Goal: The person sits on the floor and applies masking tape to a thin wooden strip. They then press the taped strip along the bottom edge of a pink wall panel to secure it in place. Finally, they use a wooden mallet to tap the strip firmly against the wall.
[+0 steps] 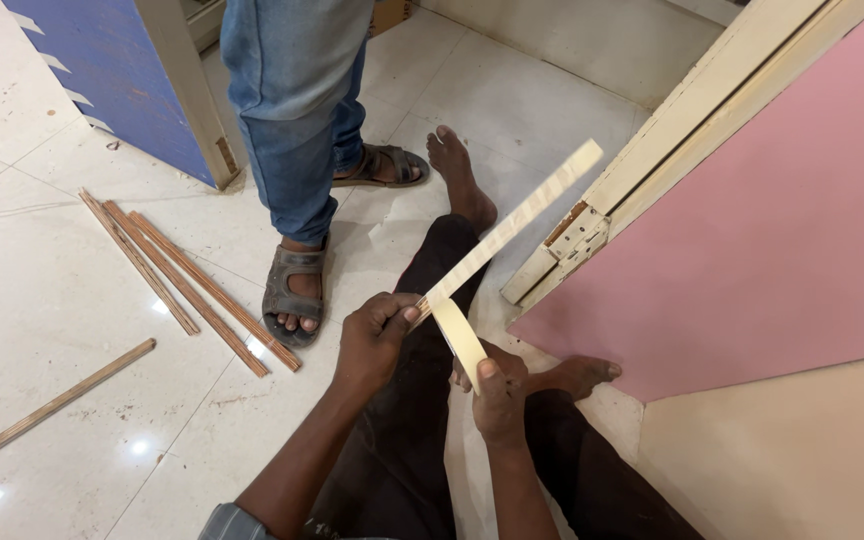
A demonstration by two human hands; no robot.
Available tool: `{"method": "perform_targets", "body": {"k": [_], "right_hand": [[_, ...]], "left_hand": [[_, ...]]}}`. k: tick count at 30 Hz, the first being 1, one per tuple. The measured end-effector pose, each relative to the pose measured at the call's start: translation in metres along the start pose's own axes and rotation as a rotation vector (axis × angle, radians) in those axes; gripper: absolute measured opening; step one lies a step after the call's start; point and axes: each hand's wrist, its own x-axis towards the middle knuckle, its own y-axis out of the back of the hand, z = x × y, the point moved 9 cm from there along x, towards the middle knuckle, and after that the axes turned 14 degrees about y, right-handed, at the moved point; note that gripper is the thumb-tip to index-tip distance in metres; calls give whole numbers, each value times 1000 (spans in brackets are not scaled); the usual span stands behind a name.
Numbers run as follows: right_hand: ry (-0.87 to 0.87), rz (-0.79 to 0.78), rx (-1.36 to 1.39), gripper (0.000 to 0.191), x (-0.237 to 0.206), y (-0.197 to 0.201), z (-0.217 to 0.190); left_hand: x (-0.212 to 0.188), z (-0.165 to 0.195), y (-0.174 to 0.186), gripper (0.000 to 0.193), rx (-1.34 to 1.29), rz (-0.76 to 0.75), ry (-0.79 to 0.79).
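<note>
Item: 1 thin wooden strip (508, 229), pale-faced with a darker laminated edge, held in the air above the person's lap; its long axis runs diagonally, the near end low at the centre of the view and the far end pointing up and to the right, toward the cream door frame (712, 110). Left hand (375, 338): fingers curled and pressed together, thumb on top, pinching the near end of the strip. Right hand (498, 392): closed on a roll of cream tape (460, 340), thumb pressed against its outer face, the roll standing on edge and touching the strip's near end just beside the left thumb. Setting: the person sits on a glossy white tiled floor (42, 300), legs in dark trousers stretched forward, bare feet showing. Adjacent: a pink panel (772, 240) to the right with a metal hinge (577, 232) on the frame's edge (the strip's middle passes just beside it). Also present: another person's legs in blue jeans (297, 100) and dark sandals (294, 290), standing close ahead; 3 long wooden strips (192, 285) lying together on the floor at left; 1 shorter strip (67, 396) lying apart from them, nearer the left edge; a blue panel (112, 70) leaning at upper left
</note>
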Motion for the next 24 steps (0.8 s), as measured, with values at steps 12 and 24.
{"method": "perform_targets", "body": {"k": [12,24], "right_hand": [[0,-73,122,55,10,-10,-3],[-24,100,-33,64,-7,24,16]], "left_hand": [[20,-20,-5,24,-368,-203,203],[1,-2,-20,36,-242,-367,163]]}}
